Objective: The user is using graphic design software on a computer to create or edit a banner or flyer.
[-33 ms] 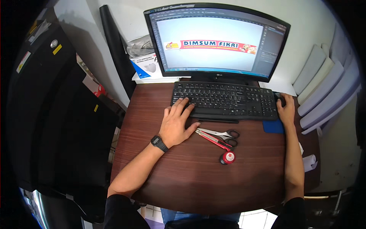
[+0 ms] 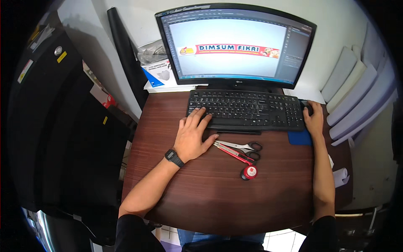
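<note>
My left hand (image 2: 192,136), with a black digital watch (image 2: 173,157) at its wrist, lies palm down with fingers spread. Its fingertips rest on the lower left keys of a black keyboard (image 2: 247,110), and the thumb reaches toward the tips of scissors (image 2: 243,147) with dark handles. Beside these lie a red box cutter (image 2: 234,153) and a small round red-and-black object (image 2: 249,172). At the keyboard's right end my right hand (image 2: 315,121) is curled over a dark mouse (image 2: 306,103), mostly hidden by the fingers. A monitor (image 2: 237,50) behind shows a banner design in editing software.
A blue mouse pad (image 2: 299,138) shows by my right wrist. Pale rolled sheets (image 2: 350,94) stand at the right of the brown desk (image 2: 201,197). A mask box (image 2: 158,76) sits back left, near a tall black roll (image 2: 126,59). A large black cabinet-like unit (image 2: 58,126) fills the left.
The whole view has shifted very slightly, so the desk things sit a little further left. Both hands keep their places on the keyboard and the mouse.
</note>
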The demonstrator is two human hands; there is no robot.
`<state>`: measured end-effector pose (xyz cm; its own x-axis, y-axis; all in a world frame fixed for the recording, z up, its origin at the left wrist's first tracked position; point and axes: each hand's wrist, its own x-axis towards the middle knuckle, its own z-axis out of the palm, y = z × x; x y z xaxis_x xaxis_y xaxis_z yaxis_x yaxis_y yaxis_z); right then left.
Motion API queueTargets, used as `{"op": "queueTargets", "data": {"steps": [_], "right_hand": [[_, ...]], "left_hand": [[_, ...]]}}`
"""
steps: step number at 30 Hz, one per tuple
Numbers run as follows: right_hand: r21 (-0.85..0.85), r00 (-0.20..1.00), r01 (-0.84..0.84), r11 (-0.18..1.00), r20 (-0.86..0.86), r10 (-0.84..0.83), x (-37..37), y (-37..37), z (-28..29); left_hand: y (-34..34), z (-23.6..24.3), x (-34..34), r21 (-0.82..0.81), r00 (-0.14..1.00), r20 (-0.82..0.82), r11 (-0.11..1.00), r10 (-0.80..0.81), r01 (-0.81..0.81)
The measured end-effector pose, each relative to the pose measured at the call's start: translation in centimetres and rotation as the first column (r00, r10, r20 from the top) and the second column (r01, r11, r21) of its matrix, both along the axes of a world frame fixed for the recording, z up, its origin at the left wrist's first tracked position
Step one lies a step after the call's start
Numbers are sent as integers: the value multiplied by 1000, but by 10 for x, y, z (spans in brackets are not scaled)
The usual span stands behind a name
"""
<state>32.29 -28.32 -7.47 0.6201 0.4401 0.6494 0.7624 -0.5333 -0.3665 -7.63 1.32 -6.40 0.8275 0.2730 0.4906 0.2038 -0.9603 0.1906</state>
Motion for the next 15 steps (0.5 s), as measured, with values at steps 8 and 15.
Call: {"op": "queueTargets", "data": {"steps": [8, 15], "right_hand": [[61, 1000, 25, 998, -1, -25, -4, 0, 3], [84, 997, -69, 994, 33, 66, 0, -7, 12]], "left_hand": [[-9, 4, 4, 103, 998, -14, 993, 59, -58], [-12, 4, 11, 94, 998, 27, 994, 53, -55]]}}
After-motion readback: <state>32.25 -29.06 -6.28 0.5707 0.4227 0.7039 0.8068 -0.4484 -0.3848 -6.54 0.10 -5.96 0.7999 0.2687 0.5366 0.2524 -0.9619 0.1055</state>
